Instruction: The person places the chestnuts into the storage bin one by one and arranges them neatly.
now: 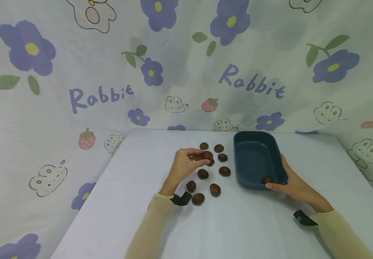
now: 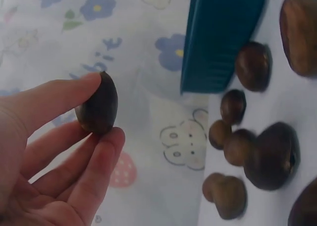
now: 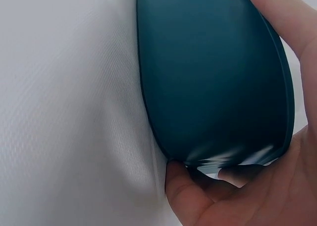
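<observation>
My left hand (image 1: 186, 163) pinches a brown chestnut (image 2: 101, 104) between thumb and fingertips, held up above the loose chestnuts in the head view. Around the near right corner of a dark teal rectangular dish (image 1: 237, 158), my right hand (image 1: 298, 185) grips the wall, thumb on the near side and fingers along the right side. One chestnut (image 1: 267, 179) lies inside the dish near that corner. Several more chestnuts (image 1: 224, 171) are spread over the table left of the dish. In the right wrist view the dish's outer wall (image 3: 213, 77) fills the middle, the fingers at its lower edge.
A white cloth covers the table (image 1: 238, 230). Behind and at the sides hangs a pale curtain (image 1: 186, 64) printed with flowers, rabbits and strawberries. Nearest the front among the loose pieces is a chestnut (image 1: 198, 199) by the left wrist's black strap (image 1: 182, 199).
</observation>
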Demonstrator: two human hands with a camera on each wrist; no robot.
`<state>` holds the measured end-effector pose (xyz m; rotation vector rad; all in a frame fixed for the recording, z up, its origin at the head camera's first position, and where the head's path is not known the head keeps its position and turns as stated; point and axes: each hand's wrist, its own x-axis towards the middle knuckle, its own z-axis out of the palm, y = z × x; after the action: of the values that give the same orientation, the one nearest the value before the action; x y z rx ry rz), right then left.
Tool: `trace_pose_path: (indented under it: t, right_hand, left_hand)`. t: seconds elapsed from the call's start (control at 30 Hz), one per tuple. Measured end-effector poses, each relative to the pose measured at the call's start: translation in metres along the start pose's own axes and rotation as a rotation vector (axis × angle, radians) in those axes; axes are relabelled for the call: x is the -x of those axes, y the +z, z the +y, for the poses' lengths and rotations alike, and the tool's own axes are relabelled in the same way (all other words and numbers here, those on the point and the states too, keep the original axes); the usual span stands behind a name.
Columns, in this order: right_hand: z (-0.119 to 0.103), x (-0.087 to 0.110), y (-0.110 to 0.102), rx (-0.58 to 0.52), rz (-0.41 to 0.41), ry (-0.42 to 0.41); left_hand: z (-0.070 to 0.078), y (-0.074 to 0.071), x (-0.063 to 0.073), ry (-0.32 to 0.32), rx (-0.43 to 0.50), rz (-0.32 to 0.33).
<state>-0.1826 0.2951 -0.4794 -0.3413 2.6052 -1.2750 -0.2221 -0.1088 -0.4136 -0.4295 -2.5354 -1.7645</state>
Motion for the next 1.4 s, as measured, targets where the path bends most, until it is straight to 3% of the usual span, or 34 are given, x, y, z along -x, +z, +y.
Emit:
trace_pose_path:
  t: [0.27, 0.67, 0.9, 1.4]
  right_hand:
    - [-0.003, 0.000, 0.000, 0.011, 0.002, 0.003]
    - [-0.001, -0.001, -0.001, 0.013, 0.007, 0.011]
    - [0.000, -0.001, -0.001, 0.006, 0.000, 0.002]
    - [-0.003, 0.000, -0.002, -0.011, -0.003, 0.020]
  left_hand:
    - [0.012, 0.015, -0.001, 0.052, -0.035, -0.053]
    - [0.026, 0.047, -0.015, 0.135, -0.008, -0.141]
    - [0.031, 0.062, -0.018, 0.087, -0.010, -0.166]
    - [0.039, 0.093, -0.030, 0.107, -0.141, -0.225]
